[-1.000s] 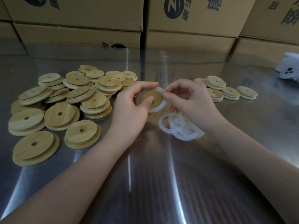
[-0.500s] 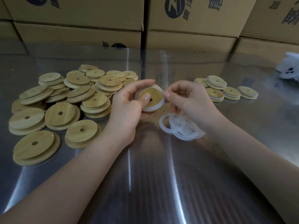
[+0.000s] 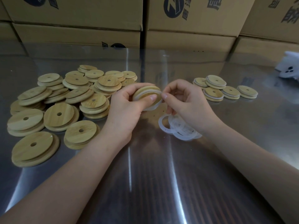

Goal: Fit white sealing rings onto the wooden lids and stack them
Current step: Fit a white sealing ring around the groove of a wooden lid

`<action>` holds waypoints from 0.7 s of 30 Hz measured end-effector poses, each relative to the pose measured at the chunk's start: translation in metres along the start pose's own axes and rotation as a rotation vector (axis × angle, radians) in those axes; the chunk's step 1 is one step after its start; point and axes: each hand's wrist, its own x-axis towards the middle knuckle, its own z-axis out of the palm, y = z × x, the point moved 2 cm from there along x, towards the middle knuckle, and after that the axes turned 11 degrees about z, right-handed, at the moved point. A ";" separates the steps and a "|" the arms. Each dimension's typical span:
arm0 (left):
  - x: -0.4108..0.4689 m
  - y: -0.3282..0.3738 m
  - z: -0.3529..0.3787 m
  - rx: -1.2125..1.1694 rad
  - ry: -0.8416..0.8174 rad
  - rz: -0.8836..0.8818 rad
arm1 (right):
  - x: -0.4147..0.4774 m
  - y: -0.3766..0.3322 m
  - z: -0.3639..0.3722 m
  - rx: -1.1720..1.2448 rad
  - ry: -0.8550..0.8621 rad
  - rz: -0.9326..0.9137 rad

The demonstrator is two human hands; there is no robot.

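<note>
My left hand (image 3: pixel 125 109) grips a round wooden lid (image 3: pixel 143 92) held edge-on above the table, thumb across its face. A white sealing ring (image 3: pixel 153 106) runs around the lid's rim and hangs slightly off its lower right edge. My right hand (image 3: pixel 187 104) pinches that ring at the lid's right edge. A heap of loose white rings (image 3: pixel 179 128) lies on the table under my right wrist. Bare wooden lids (image 3: pixel 68 101) are piled at the left. Several ringed lids (image 3: pixel 224 89) sit in low stacks at the right.
The work surface is a shiny metal table (image 3: pixel 153 183). Cardboard boxes (image 3: pixel 191 21) form a wall along the back edge. A white object (image 3: pixel 289 68) with dark dots lies at the far right.
The lid has tilted from face-up to nearly edge-on in my left hand. The ring has gone from lying loosely around it to sitting on its rim, and my right fingers have closed on it.
</note>
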 end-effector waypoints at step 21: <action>-0.002 0.006 0.004 0.169 0.016 0.057 | 0.002 -0.004 0.004 -0.239 0.063 -0.055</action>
